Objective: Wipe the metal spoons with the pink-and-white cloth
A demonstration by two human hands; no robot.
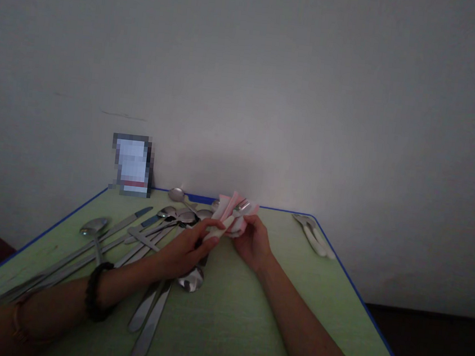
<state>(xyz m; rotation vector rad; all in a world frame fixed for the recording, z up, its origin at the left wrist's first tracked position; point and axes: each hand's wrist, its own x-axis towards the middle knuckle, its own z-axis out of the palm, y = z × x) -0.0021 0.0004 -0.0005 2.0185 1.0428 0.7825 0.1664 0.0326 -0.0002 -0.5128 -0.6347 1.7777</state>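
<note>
Head camera view is showing 2 bare hands meeting above the far middle of a green bench [239, 325], where a fork [227, 222] with a pale handle is being held just off centre, near the wall [313, 106]. The fork's long axis is running diagonally: the handle end is lying toward the lower left, in the left hand [190, 245], and the tines are pointing up and to the right, away from the person and toward the wall. The left fingers are closing around the pale handle, with the thumb pressing along its near side. The right hand [255, 241] is gripping a pink-and-white cloth [228, 202], its fingers partly hidden by the folds; the cloth is spreading behind the fork's metal head, and whether it is also touching the tines from beneath is hard to tell. To the left, metal spoons and knives are lying in a loose, overlapping spread: 1 large spoon [94, 226] is resting with its bowl toward the wall, 1 knife [144, 211] is pointing its blade up and to the right, and 1 spoon bowl [191, 279] is showing just below the left hand. Near the far right corner, pale-handled cutlery [315, 243] is lying with its metal ends toward the upper left, well apart from both hands. At the far left corner, a pixelated screen [132, 162] is standing upright, and a black bracelet [98, 293] is circling the left wrist.
</note>
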